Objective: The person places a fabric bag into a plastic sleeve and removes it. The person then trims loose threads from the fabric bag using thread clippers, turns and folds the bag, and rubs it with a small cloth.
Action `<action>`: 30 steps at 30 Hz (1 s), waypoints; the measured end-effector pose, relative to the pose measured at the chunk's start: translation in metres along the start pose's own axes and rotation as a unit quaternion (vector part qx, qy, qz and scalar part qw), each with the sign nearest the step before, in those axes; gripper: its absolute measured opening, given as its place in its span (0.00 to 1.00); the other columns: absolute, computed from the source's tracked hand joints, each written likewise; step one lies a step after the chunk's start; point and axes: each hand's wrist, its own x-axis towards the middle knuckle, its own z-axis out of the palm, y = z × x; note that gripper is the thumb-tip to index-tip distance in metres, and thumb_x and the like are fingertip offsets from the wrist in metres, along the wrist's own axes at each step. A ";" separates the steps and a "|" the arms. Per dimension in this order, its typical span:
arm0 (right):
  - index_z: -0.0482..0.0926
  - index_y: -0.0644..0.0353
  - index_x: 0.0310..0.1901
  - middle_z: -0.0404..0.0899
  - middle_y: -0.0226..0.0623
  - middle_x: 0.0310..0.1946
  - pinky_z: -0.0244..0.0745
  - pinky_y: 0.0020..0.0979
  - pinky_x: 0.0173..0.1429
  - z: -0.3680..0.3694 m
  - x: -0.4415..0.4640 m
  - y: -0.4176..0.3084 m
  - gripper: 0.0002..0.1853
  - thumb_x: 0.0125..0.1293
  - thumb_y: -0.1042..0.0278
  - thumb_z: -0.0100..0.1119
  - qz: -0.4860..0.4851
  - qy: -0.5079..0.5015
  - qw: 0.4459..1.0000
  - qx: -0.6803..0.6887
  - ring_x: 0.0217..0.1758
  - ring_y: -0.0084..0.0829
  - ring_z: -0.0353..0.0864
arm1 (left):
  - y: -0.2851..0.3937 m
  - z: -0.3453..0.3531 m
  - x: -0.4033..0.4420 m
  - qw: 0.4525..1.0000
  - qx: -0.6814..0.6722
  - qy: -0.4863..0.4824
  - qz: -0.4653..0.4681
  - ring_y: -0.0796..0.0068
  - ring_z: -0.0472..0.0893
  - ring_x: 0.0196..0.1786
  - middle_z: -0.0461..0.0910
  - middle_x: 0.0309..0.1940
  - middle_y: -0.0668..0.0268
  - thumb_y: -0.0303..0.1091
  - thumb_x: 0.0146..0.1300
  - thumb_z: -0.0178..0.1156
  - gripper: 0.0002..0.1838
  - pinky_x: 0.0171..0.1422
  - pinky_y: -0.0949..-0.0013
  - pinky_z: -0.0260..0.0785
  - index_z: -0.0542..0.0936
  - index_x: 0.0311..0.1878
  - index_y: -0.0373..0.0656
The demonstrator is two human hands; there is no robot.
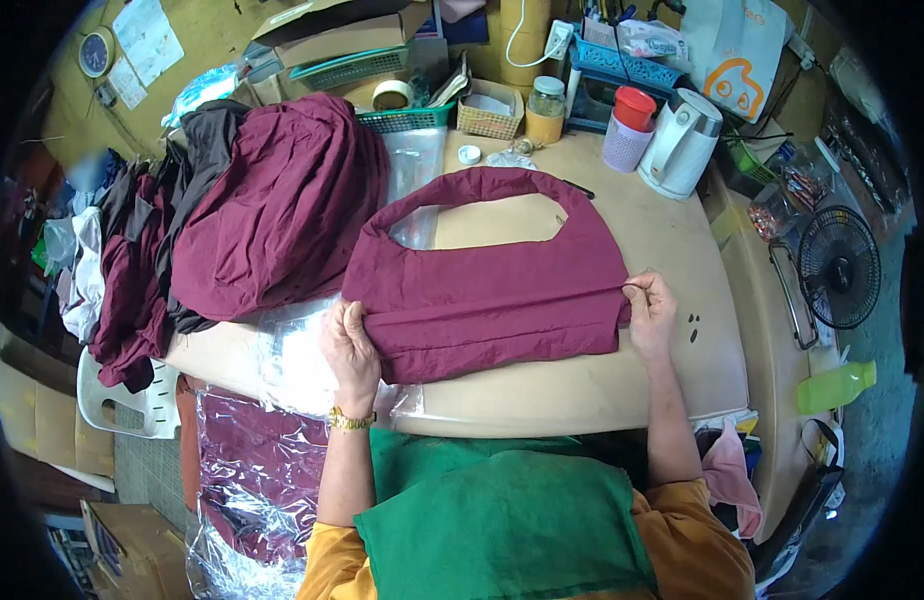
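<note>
A maroon cloth bag with a wide looped handle lies flat on the tan table in front of me, a fold running across its middle. My left hand pinches its left edge, a gold watch on the wrist. At the opposite side, my right hand grips the right edge between thumb and fingers. To the left, a big heap of maroon cloth rests on the table, with dark grey fabric beside it. Clear plastic sheeting shows by my left hand.
At the back stand a green basket, a lidded jar, a purple cup and a white electric kettle. A black fan and green bottle are at right. Plastic-wrapped maroon cloth hangs below the table's front edge.
</note>
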 end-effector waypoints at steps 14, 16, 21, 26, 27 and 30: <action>0.76 0.62 0.37 0.76 0.24 0.31 0.68 0.19 0.42 -0.014 0.009 -0.004 0.05 0.65 0.82 0.62 0.074 -0.093 0.980 0.160 0.32 0.14 0.71 | 0.002 -0.025 -0.003 0.988 -0.111 -0.100 -0.046 0.72 0.76 0.30 0.76 0.21 0.67 0.27 0.60 0.70 0.12 0.47 0.67 0.69 0.77 0.25 0.39; 0.76 0.62 0.36 0.78 0.25 0.31 0.68 0.19 0.42 -0.016 0.012 -0.005 0.05 0.65 0.81 0.62 0.028 -0.065 0.989 0.131 0.32 0.14 0.72 | 0.007 -0.020 -0.003 0.988 -0.111 -0.065 -0.084 0.71 0.72 0.27 0.73 0.19 0.66 0.28 0.62 0.69 0.15 0.43 0.67 0.67 0.74 0.23 0.39; 0.77 0.61 0.36 0.79 0.24 0.32 0.70 0.20 0.46 -0.014 0.009 0.010 0.04 0.66 0.78 0.64 0.088 -0.045 0.989 0.108 0.33 0.16 0.74 | 0.005 -0.015 0.005 0.998 0.023 -0.050 0.038 0.71 0.62 0.24 0.63 0.17 0.65 0.34 0.67 0.66 0.20 0.35 0.66 0.60 0.69 0.23 0.38; 0.78 0.59 0.47 0.80 0.36 0.42 0.66 0.42 0.62 0.019 0.014 -0.092 0.19 0.58 0.62 0.72 -0.108 -0.041 0.950 -0.289 0.48 0.37 0.77 | 0.022 -0.001 0.006 0.993 0.007 -0.046 0.106 0.67 0.68 0.21 0.66 0.15 0.67 0.39 0.59 0.71 0.18 0.54 0.59 0.68 0.75 0.19 0.44; 0.78 0.58 0.50 0.80 0.39 0.45 0.61 0.48 0.66 0.041 0.012 -0.124 0.25 0.54 0.57 0.74 -0.084 -0.067 0.972 -0.207 0.52 0.42 0.76 | 0.025 0.004 0.005 0.989 0.000 -0.066 0.133 0.67 0.68 0.20 0.66 0.14 0.67 0.40 0.58 0.71 0.18 0.54 0.59 0.68 0.75 0.19 0.45; 0.81 0.55 0.47 0.81 0.35 0.42 0.58 0.53 0.70 0.109 -0.004 -0.160 0.29 0.46 0.49 0.78 -0.258 -0.236 0.920 -0.178 0.51 0.38 0.79 | 0.043 0.023 0.002 0.980 -0.025 -0.069 0.183 0.68 0.69 0.21 0.67 0.14 0.68 0.41 0.57 0.71 0.17 0.53 0.59 0.68 0.76 0.20 0.46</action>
